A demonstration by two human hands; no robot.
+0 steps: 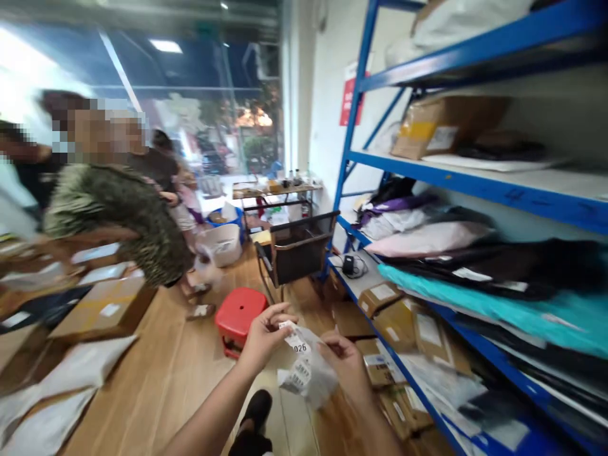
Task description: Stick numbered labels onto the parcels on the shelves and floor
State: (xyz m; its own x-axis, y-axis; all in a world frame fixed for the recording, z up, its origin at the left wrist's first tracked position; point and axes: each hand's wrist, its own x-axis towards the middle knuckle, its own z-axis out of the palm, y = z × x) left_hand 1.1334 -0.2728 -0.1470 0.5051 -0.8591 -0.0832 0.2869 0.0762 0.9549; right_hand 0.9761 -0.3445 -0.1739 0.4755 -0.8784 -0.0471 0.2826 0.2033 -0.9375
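Observation:
My left hand (268, 332) pinches the top end of a white printed label strip (299, 349), which shows "026" and smaller print and curls downward. Thumb and fingers of my right hand (346, 358) are closed on the edge of a thin translucent sheet (323, 377), which hangs between the hands, partly behind the labels. Whether it is label backing or a plastic bag, I cannot tell. Both hands are held up over the floor, well above my shoe (257, 408).
A blue shelving rack (361, 155) on the right holds parcels and a turquoise package (456, 310). Ahead stand a red stool (240, 310) and a black chair (304, 250). Several people, one in a patterned top (118, 209), stand left near floor parcels (102, 310).

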